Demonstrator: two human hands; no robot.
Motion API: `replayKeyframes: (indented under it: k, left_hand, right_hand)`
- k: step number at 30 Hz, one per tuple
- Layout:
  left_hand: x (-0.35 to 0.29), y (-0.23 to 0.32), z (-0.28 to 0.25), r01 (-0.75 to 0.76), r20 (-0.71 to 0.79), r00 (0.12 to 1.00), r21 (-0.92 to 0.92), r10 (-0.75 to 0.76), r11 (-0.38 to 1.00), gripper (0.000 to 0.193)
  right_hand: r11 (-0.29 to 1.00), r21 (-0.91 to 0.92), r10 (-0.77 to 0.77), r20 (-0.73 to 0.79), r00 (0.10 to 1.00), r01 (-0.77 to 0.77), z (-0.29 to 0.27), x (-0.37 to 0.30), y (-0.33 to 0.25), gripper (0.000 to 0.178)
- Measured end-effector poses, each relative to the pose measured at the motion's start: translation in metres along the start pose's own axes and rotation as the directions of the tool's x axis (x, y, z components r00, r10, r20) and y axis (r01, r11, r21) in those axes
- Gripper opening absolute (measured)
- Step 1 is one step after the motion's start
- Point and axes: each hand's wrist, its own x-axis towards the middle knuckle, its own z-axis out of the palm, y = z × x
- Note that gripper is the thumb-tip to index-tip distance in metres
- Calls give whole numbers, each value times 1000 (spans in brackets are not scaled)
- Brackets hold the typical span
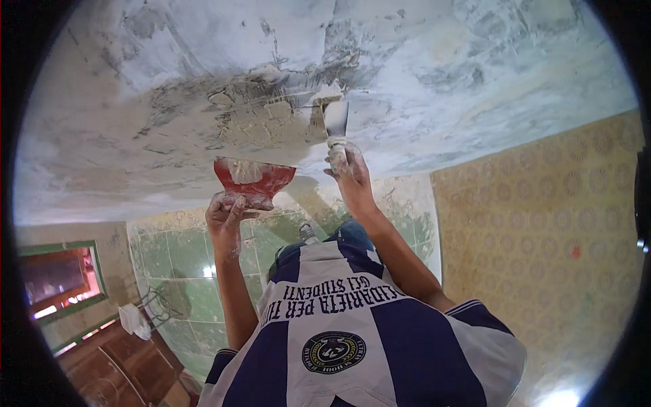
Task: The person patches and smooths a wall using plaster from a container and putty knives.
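My left hand [227,211] grips a wide red putty spreader [271,182] by its lower edge, fingers wrapped round it. Pale putty is smeared over the spreader's face. To its right, my right hand [354,182] is closed on the plaster-crusted handle of a putty knife [336,121], its metal blade pointing up. The blade's tip meets, or nearly meets, a blob of putty [330,92] on the patchy white and grey wall [434,81]. Left of the blade, a rough tan patch [254,119] shows cracked, uneven filler.
Green tiles [190,258] lie below, with my foot [307,233] on them. An ochre patterned surface [529,197] runs along the right. On the left are a green-framed window [64,278], a white cloth [134,322] and brown wooden panels [129,359].
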Motion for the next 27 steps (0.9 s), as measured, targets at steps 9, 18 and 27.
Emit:
replayKeyframes:
  k: [9, 18, 27]
  left_hand:
    - [4, 9, -20, 45, 40, 998, -66, -43, 997, 11]
    - [9, 11, -27, 43, 45, 998, -83, -40, 996, 9]
    - [13, -1, -36, 36, 57, 998, -75, -31, 997, 9]
  right_hand:
    - [996, 81, -43, -47, 998, 47, 19, 14, 9, 38]
    - [989, 139, -32, -70, 997, 42, 25, 16, 10, 33]
    - [999, -14, -33, -59, 998, 32, 18, 21, 13, 30]
